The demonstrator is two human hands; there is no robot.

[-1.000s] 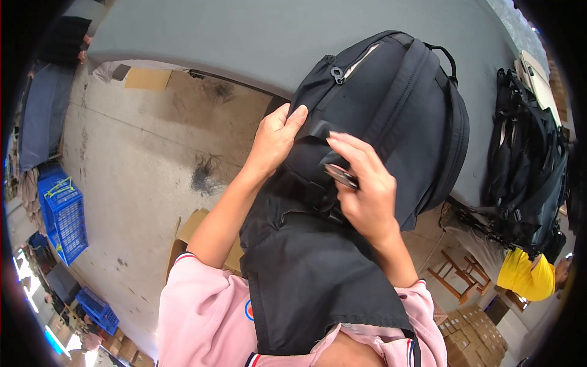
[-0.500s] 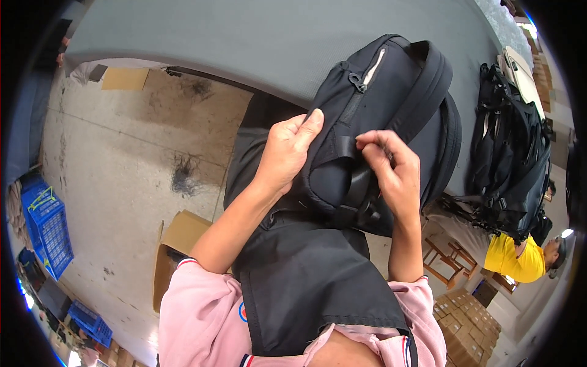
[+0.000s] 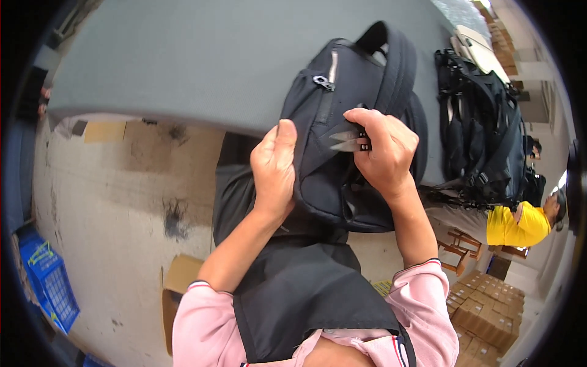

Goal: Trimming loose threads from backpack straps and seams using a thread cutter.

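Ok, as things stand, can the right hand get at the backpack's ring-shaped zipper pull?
Probably yes: the zipper pull sits uncovered on the backpack, near the right hand. The snips in that hand might hinder its grip, though.

A broad worktable [image 3: 202, 55] covered in grey stretches over a pale concrete floor [image 3: 116, 244], which bears dark, smudgy stains [image 3: 175, 219]. An open cardboard box [image 3: 181, 270] and a blue plastic crate [image 3: 56, 284] stand on the left. On the right are a wooden stool [image 3: 452, 250], stacked cardboard cartons [image 3: 492, 312] and a bright white light [image 3: 562, 179].
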